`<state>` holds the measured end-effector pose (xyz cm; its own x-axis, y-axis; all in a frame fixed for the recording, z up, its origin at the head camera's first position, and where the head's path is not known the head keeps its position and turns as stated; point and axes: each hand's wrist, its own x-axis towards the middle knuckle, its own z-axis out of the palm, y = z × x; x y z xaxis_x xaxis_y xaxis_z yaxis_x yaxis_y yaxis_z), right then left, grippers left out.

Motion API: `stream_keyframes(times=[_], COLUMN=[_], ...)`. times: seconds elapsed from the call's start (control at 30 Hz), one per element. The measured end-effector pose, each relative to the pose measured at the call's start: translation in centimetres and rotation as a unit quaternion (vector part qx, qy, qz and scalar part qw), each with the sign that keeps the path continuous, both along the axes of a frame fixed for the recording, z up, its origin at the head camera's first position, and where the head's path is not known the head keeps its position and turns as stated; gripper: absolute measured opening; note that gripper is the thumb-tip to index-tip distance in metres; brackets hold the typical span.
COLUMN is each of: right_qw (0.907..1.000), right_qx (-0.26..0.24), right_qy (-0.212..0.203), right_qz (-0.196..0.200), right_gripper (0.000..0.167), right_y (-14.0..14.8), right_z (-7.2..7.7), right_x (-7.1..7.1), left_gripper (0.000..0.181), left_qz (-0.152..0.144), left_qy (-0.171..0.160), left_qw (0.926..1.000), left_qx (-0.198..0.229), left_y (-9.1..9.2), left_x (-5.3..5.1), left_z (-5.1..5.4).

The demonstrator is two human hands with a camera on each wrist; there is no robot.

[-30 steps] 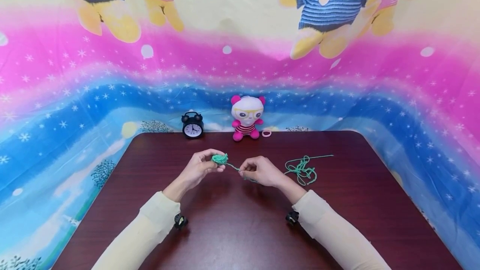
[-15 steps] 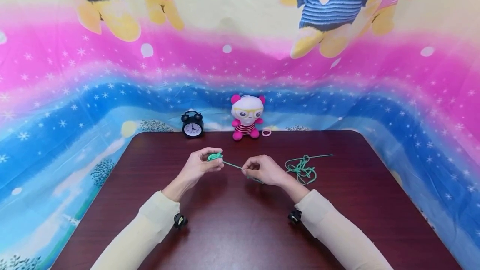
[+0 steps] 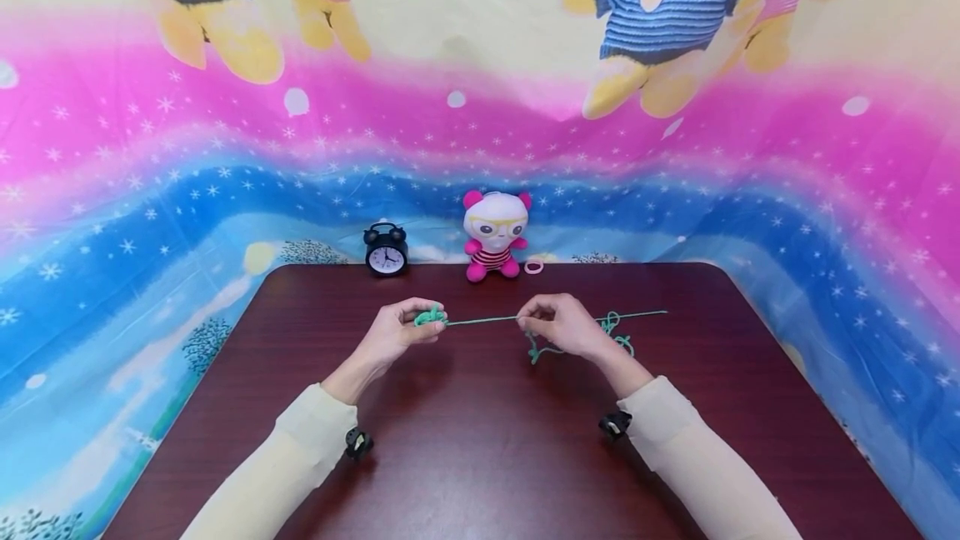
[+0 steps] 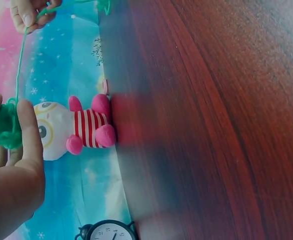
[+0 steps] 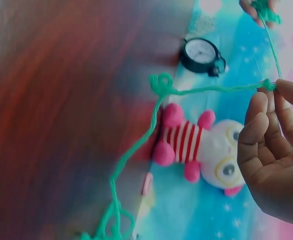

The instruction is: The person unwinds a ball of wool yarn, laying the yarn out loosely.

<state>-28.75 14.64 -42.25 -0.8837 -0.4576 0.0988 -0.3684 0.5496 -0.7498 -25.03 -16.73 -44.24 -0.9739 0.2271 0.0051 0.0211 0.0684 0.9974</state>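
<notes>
Yarn [image 3: 482, 321] runs taut above the desk [image 3: 465, 457], toward its back edge, well in from both side edges, with wide surface frontward. Left hand [image 3: 393, 332], angled inward, pinches its bundle [image 4: 5, 129]; right hand [image 3: 564, 326], mirrored, pinches it farther along.

The left hand [image 3: 397, 330] is held left of the plush toy [image 3: 495, 236], fingers [image 3: 420, 304] curled. The right hand [image 3: 564, 323] is held right of it, fingertips pinched. Both forearms [image 3: 270, 473] are angled inward.

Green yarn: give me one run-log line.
left hand: holds green yarn bundle | right hand: pinches green yarn strand, straight between hands | green yarn tangle: on dark-red table
</notes>
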Motion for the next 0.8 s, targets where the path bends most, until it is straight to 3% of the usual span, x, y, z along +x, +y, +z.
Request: stream_keyframes(times=[0.17, 0.5, 0.8], right_qw=[0.9994, 0.9974, 0.9947], right_qx=[-0.006, -0.025, -0.038], right_qy=[-0.002, 0.015, 0.003], right_qz=[-0.035, -0.066, -0.095], right_gripper=[0.008, 0.01, 0.016], right_y=[1.7, 4.0, 5.5], right_z=[0.7, 1.5, 1.8], right_x=[-0.5, -1.0, -1.5], left_gripper=[0.042, 0.036, 0.046], left_qz=[-0.001, 0.012, -0.017], left_qy=[-0.008, -0.013, -0.016], left_qw=[1.0, 0.9997, 0.9985], left_qx=[-0.002, -0.017, -0.049], left_y=[0.0, 0.0, -0.1], left_x=[0.0, 0.1, 0.5], left_z=[0.0, 0.1, 0.3])
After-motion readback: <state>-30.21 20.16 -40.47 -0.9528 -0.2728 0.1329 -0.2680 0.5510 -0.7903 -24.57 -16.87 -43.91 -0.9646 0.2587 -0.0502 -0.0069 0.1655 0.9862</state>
